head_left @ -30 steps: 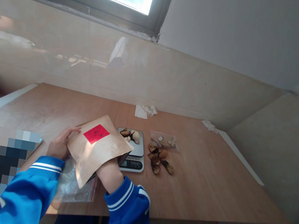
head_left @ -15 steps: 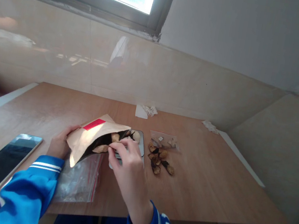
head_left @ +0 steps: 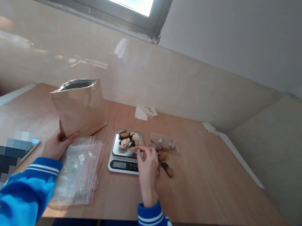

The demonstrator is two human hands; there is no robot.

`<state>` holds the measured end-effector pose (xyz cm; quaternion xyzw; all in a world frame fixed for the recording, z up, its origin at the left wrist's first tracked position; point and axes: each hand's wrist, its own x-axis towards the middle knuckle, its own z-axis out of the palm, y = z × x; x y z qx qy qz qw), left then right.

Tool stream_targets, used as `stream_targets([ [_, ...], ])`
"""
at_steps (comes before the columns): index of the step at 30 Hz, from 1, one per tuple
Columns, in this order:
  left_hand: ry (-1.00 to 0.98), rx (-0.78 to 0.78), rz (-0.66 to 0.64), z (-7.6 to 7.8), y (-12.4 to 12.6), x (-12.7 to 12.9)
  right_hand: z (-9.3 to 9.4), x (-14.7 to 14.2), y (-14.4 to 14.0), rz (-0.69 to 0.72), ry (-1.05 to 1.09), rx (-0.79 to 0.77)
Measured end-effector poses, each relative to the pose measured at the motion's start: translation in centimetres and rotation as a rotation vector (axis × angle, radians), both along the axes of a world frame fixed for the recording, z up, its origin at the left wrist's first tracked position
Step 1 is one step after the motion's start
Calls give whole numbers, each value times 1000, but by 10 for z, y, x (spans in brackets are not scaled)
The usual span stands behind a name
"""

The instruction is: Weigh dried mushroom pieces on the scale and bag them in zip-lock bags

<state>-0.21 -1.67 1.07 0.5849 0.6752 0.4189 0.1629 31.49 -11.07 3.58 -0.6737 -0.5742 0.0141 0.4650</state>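
My left hand [head_left: 58, 143] grips the lower edge of a brown paper pouch [head_left: 77, 106], which stands tilted with its mouth up and open. Several dried pieces [head_left: 124, 142], tan, cream and black, lie on the plate of a small digital scale [head_left: 116, 153]; its display is lit but too small to read surely. At the plate's right edge, my right hand [head_left: 147, 167] pinches a tan dried piece [head_left: 133, 149] between thumb and fingers. Right of the scale is a pile of similar dried pieces [head_left: 169, 170], partly hidden behind my right hand.
Clear zip bags [head_left: 78, 174] lie stacked by my left forearm. Behind the pile is a small zip bag [head_left: 166, 142] with bits inside. Crumpled tissues [head_left: 149, 112] lie along the table's [head_left: 214, 186] back edge, by the wall. A blurred-out patch covers the lower left.
The paper pouch has gone from tilted over the scale to upright at the left, uncovering the scale. My right hand has left the pouch's mouth and come down to the scale's plate.
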Motion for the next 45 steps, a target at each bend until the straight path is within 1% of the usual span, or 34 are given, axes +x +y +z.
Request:
stream_targets([
  [2, 40, -93, 29, 3, -1, 2, -7, -4, 4, -9, -25, -16],
  [4, 51, -155, 59, 7, -2, 5, -8, -7, 7, 15, -32, -21],
  [7, 49, -168, 59, 9, -2, 6, -3, -3, 3, 36, -12, -2],
  [9, 45, -147, 44, 6, -1, 5, 0, 7, -5, 36, 11, 9],
  [12, 5, -69, 18, -3, 1, 0, -6, 33, -26, 42, 49, 21],
  [13, -10, -44, 14, -6, 1, -1, -12, 43, -33, 32, 55, 28],
  [16, -26, 49, 23, -11, 0, -2, -36, 73, -57, -57, 39, 52],
  [19, -33, 232, 19, -11, 0, 0, -55, 90, -72, -139, 27, 75],
  [22, -5, 441, 32, -7, -2, 4, -65, 93, -76, -188, 48, 79],
  [24, 22, 544, 83, -2, -8, 5, -68, 91, -75, -209, 77, 51],
  [26, 62, 604, 163, 7, -21, 6, -70, 91, -73, -216, 99, 22],
  [28, 172, 620, 190, 22, -36, 7, -73, 92, -71, -198, 87, 4],
  [29, 252, 628, 164, 32, -44, 9, -74, 93, -71, -186, 56, 3],
  [30, 329, 630, 94, 42, -51, 12, -75, 94, -70, -175, 15, 6],
  [31, 389, 613, -21, 53, -58, 16, -75, 95, -70, -168, -29, 16],
  [33, 461, 498, -323, 70, -69, 25, -73, 95, -70, -169, -106, 48],
  [34, 480, 383, -488, 74, -74, 31, -72, 95, -70, -173, -129, 62],
  [35, 510, 263, -617, 74, -79, 36, -70, 94, -70, -177, -139, 73],
  [36, 549, 181, -640, 70, -85, 41, -68, 93, -70, -178, -137, 80],
  [37, 588, 120, -638, 62, -90, 44, -66, 92, -71, -174, -127, 84],
  [40, 669, -18, -664, 24, -103, 52, -62, 89, -73, -155, -97, 83],
  [41, 688, -47, -654, 12, -107, 53, -62, 88, -73, -147, -100, 77],
  [42, 696, -58, -617, 3, -109, 53, -62, 88, -74, -143, -107, 70],
  [43, 699, -60, -596, -4, -111, 54, -62, 88, -74, -143, -115, 64],
  [45, 695, -55, -567, -11, -112, 55, -64, 89, -74, -145, -128, 53],
])
